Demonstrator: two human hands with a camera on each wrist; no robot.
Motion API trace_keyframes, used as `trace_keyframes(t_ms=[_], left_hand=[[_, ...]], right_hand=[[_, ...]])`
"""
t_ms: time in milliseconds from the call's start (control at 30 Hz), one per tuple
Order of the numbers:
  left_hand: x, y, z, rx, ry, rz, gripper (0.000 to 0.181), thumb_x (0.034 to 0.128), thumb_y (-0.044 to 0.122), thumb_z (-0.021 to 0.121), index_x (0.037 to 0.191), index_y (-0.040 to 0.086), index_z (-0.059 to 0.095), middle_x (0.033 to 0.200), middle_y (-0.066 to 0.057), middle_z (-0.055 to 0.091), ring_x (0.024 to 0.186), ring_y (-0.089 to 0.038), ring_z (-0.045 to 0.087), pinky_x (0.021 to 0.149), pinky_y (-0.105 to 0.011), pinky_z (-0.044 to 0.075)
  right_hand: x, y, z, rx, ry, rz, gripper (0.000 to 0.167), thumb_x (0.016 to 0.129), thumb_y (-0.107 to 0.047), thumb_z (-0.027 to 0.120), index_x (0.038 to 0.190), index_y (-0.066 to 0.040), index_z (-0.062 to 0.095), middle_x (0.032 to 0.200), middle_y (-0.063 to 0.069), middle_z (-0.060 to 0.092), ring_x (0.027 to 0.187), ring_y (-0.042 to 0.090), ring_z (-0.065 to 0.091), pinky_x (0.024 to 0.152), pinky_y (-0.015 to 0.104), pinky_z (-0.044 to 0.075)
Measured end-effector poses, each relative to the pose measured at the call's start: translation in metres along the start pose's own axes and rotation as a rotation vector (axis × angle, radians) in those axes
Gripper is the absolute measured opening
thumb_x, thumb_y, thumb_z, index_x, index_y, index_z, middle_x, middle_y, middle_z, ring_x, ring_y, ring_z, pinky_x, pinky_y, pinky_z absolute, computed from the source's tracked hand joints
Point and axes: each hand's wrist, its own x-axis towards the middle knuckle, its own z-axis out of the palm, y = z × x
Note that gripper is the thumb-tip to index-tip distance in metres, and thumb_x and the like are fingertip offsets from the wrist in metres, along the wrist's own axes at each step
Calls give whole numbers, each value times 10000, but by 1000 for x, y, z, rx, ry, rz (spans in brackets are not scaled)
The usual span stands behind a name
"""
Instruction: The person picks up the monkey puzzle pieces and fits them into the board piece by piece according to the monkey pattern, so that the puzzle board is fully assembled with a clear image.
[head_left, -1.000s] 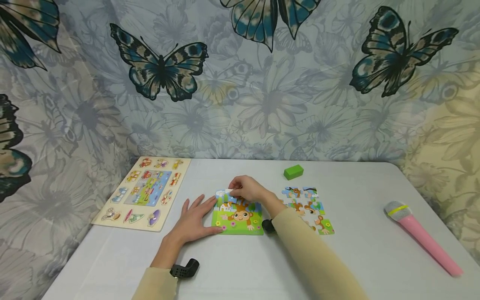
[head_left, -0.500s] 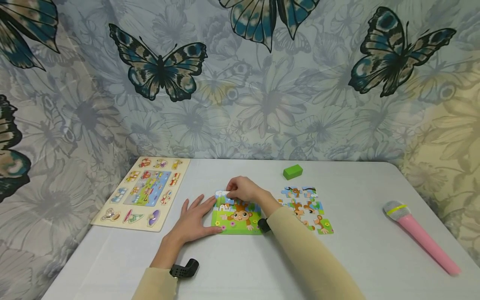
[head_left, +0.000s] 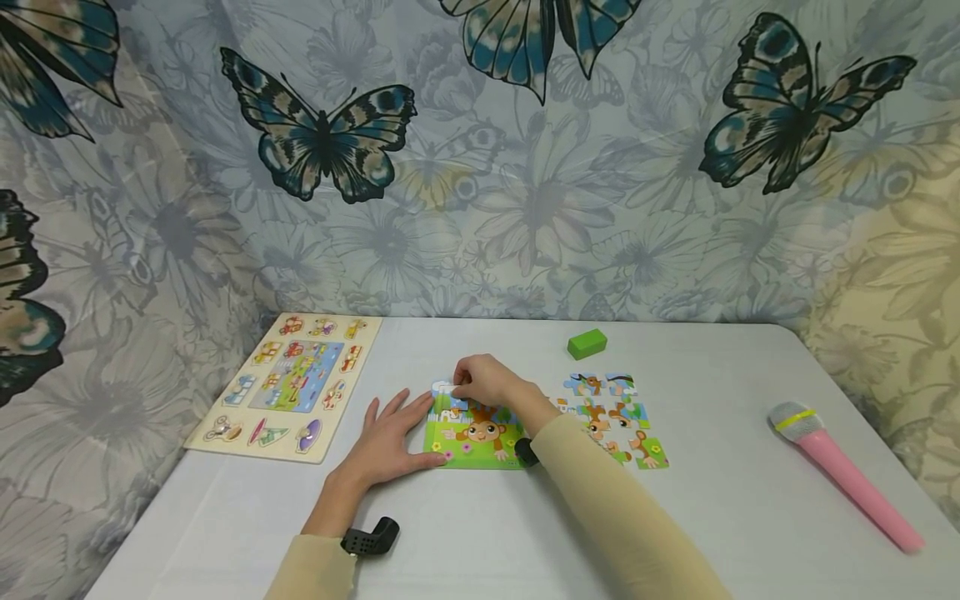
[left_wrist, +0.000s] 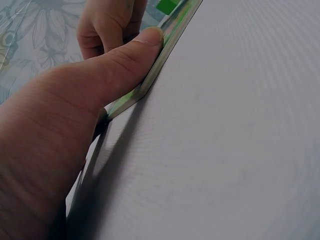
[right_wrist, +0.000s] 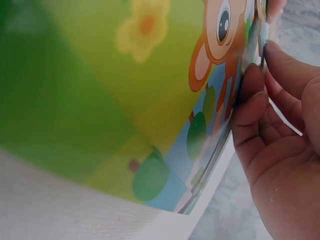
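Note:
A monkey puzzle board with a green lower border lies on the table in the head view. Along its left edge rests my left hand, fingers spread straight; the left wrist view has its thumb on the board's edge. My right hand reaches over the board's upper part and pinches a small blue puzzle piece near the upper left corner. In the right wrist view the fingers of that hand bunch at the board's far side, where the piece shows only edge-on.
Several loose puzzle pieces lie right of the board, partly behind the right forearm. A green block sits behind them. At the left is a cream wooden picture board; a pink toy microphone lies far right.
My right hand has shifted slightly to the left and nearer me, with the blue puzzle piece moving along the board's top left. My left hand keeps its place.

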Motion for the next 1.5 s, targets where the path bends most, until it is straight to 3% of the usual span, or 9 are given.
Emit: trace_keyframes(t_ms=[300,667,1500], left_hand=[[0,0,-1,-6,5,3,974,790,684,723,1544,134,445,1579,20,406,1505,-335,209,1145,-668,-16],[-1,1,-1,-6,7,8,968,796,679,720,1545,132,444,1581,27,404,1504,-337,209,1145,-670,-10],[-1,2,0,-11,17,6,974,788,692,723,1547,149,444,1583,36,401,1502,-326,220,1143,-667,0]], right_hand=[[-2,3,-3,-15,6,-31,169,944,-194,742,1029,-67,670,876,-8,613,781,144,559,755,273,501],[-8,9,-7,3,-52,-77,282,863,-168,825,1071,-53,673,942,11,608,844,159,556,793,285,512],[-4,-3,-3,-127,-63,-61,238,922,-213,772,1085,-73,671,901,-11,589,825,155,532,788,298,483]])
